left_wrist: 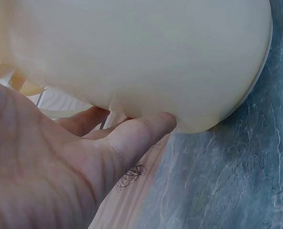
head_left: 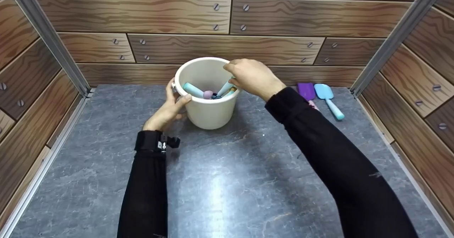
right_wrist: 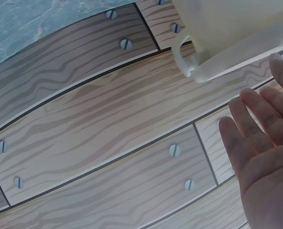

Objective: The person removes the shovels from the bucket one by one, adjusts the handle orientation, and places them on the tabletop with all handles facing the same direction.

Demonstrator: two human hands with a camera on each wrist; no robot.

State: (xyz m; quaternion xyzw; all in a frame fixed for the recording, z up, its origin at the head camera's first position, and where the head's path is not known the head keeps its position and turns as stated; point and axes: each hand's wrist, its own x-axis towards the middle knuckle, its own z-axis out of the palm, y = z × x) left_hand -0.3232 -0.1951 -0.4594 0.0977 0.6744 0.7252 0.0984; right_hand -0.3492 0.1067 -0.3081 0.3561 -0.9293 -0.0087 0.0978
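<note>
Two hands meet at a cream bucket (head_left: 207, 106) standing on the grey bench (head_left: 227, 181) near the back wall. Left hand (head_left: 166, 112) cups its side, fingers and thumb curled against it. Right hand (head_left: 252, 76) hovers over the rim, fingers relaxed, touching a light-blue handle (head_left: 226, 87) inside. Purple spatula (head_left: 306, 90) and blue spatula (head_left: 328, 98) lie just right.

Grey stone-look table (head_left: 227, 181) bears a white bucket (head_left: 209, 114), blue spatula (head_left: 328, 98), seemingly a purple spatula (head_left: 306, 90).
</note>
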